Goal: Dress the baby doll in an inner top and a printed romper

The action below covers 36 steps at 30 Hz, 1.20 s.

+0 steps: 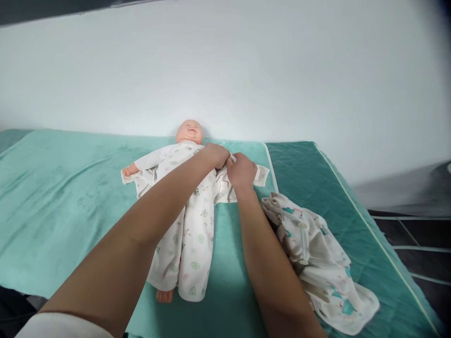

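A baby doll (190, 131) lies on its back, head toward the wall, in white printed clothes (195, 234). One of its arms, in a plain white sleeve, is stretched out at the left of the view. Beneath its upper body a white printed baby shirt (225, 190) is spread out. Beside the doll's shoulder at the right, my left hand (217, 155) is closed on a bit of white cloth (232, 158). My right hand (242, 171) pinches the same cloth, close to the left one. The doll's other arm is hidden behind my hands.
A crumpled white baby garment (317, 258) with teal prints lies on the right. Light green cloth (70, 202) covers part of the dark green quilted mattress (296, 173). A white wall (225, 70) stands behind, and metal bars (419, 249) show at the far right.
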Each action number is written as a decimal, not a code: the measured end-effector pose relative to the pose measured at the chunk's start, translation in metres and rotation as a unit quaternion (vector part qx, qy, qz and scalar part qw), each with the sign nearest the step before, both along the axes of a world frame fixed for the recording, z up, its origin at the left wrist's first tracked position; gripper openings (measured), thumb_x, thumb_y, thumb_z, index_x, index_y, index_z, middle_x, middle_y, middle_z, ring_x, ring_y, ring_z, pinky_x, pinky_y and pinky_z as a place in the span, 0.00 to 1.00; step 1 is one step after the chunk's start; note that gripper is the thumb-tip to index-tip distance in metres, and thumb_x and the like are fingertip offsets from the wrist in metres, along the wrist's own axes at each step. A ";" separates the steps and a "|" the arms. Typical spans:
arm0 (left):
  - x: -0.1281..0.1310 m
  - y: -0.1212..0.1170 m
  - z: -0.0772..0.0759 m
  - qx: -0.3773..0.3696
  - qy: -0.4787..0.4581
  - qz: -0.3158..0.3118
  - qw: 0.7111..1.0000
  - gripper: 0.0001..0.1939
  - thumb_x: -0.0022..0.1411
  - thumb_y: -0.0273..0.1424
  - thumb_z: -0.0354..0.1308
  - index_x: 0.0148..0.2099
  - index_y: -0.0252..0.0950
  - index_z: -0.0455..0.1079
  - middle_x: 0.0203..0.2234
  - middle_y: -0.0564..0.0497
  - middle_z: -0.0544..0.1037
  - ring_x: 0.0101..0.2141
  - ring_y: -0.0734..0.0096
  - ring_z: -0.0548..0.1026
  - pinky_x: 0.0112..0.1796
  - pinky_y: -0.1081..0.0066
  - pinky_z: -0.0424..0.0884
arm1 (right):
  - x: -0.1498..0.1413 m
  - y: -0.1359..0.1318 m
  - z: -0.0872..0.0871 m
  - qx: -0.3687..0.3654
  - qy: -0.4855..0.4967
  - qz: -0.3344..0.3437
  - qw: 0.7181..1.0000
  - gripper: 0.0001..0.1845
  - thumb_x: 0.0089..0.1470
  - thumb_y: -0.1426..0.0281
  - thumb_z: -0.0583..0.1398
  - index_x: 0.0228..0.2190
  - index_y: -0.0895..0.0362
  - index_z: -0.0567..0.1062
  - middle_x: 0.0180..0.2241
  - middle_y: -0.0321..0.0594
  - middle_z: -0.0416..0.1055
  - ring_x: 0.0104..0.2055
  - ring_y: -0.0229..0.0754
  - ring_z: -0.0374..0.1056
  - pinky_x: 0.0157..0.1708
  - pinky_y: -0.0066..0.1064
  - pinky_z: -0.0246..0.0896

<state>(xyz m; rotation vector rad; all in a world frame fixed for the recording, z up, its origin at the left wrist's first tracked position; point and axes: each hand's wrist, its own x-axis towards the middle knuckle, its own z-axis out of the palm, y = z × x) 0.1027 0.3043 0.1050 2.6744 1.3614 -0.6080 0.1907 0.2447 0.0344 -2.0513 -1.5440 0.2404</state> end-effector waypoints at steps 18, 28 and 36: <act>-0.075 -0.025 0.061 0.111 0.046 0.009 0.993 0.26 0.55 0.20 0.59 0.57 0.32 0.72 0.46 0.35 0.81 0.43 0.48 0.80 0.42 0.58 0.71 | 0.018 0.002 -0.001 0.042 0.252 -0.054 0.965 0.18 0.58 0.69 0.51 0.43 0.56 0.77 0.45 0.51 0.78 0.48 0.55 0.70 0.50 0.44 0.61; -0.089 -0.026 0.053 0.110 -0.010 0.013 0.994 0.23 0.57 0.24 0.58 0.56 0.35 0.71 0.43 0.39 0.80 0.40 0.52 0.79 0.41 0.59 0.71 | 0.026 0.012 -0.007 0.106 0.480 -0.014 0.870 0.16 0.45 0.70 0.57 0.38 0.57 0.77 0.39 0.43 0.80 0.43 0.47 0.75 0.43 0.38 0.72; -0.041 -0.025 0.031 0.066 -0.012 0.011 0.998 0.25 0.60 0.26 0.59 0.60 0.32 0.68 0.49 0.36 0.80 0.45 0.47 0.80 0.43 0.57 0.74 | 0.023 0.008 0.009 0.261 0.456 -0.072 0.848 0.13 0.52 0.68 0.53 0.36 0.55 0.74 0.42 0.43 0.78 0.49 0.44 0.74 0.52 0.39 0.68</act>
